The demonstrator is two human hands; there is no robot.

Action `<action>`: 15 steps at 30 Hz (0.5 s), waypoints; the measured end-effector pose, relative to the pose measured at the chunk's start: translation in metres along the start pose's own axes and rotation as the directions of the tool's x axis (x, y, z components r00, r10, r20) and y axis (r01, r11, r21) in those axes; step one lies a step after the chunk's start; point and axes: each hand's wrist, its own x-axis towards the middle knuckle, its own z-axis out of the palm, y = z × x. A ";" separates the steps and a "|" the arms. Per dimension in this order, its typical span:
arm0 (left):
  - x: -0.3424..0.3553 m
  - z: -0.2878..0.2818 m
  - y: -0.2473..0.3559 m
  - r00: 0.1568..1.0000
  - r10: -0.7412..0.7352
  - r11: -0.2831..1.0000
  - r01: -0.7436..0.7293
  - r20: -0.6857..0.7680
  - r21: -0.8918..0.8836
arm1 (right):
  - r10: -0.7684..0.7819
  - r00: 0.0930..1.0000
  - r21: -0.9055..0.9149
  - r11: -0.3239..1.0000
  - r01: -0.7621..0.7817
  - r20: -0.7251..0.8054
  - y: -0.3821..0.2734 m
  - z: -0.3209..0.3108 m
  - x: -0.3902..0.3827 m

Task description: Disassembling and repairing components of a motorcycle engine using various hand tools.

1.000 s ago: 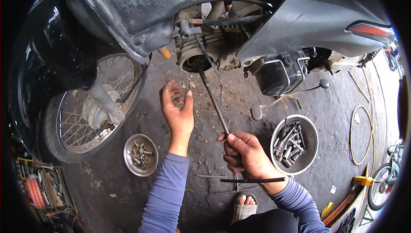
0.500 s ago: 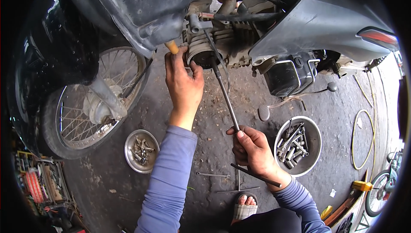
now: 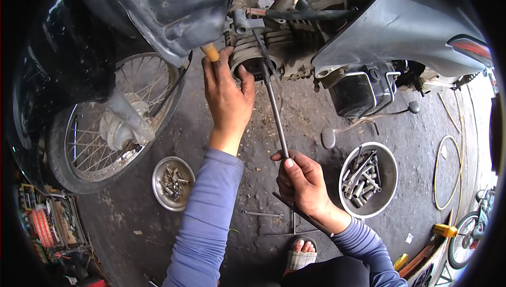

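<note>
My right hand (image 3: 304, 186) is closed round a long T-handle socket wrench (image 3: 276, 115), just above its crossbar. The wrench's far end goes into the round opening of the motorbike engine's cylinder head (image 3: 249, 55). My left hand (image 3: 230, 97) is on the near left side of that head, thumb at the opening's rim and fingers curled along its side. By those fingers a yellow-orange cylindrical piece (image 3: 210, 51) sticks out; its lower end is hidden, and I cannot tell whether the hand holds it. A thin dark hose crosses in front of the opening.
A small metal bowl (image 3: 174, 184) of bolts sits left of my left forearm. To the right is a larger bowl (image 3: 387, 202) of sockets and wrenches. On the floor lie a spanner (image 3: 262, 213) and another T-shaped tool (image 3: 293, 229). The front wheel (image 3: 113, 123) stands left; a pedal (image 3: 328, 138) juts out.
My right hand has moved slightly left and up, and the wrench's crossbar has turned and tilts more steeply. My left hand stays at the cylinder head; the view has shifted a little.
</note>
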 end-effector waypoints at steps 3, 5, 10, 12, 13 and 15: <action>0.002 -0.001 0.005 1.000 -0.028 0.999 0.028 0.014 -0.027 | -0.052 0.998 -0.110 0.993 0.049 -0.028 0.003 -0.007 0.004; 0.004 -0.002 0.005 0.997 -0.065 0.996 0.067 0.042 -0.063 | -0.182 0.982 -0.540 0.831 0.132 -0.040 -0.004 -0.015 0.007; 0.002 -0.010 -0.008 0.998 0.025 1.000 -0.026 0.056 0.002 | -0.203 0.971 -0.676 0.734 0.064 -0.128 0.000 -0.029 -0.009; 0.004 -0.009 -0.007 0.997 0.013 1.000 -0.012 0.076 -0.009 | -0.195 0.973 -0.797 0.603 0.019 -0.123 0.030 -0.035 -0.027; 0.007 -0.010 -0.005 0.995 0.007 1.000 -0.006 0.099 -0.017 | -0.093 0.991 -0.846 0.533 -0.034 -0.099 0.048 -0.042 -0.035; 0.005 -0.008 -0.005 0.996 -0.035 0.991 0.045 0.078 -0.124 | 0.012 0.996 -0.888 0.451 -0.085 -0.089 0.091 -0.062 -0.046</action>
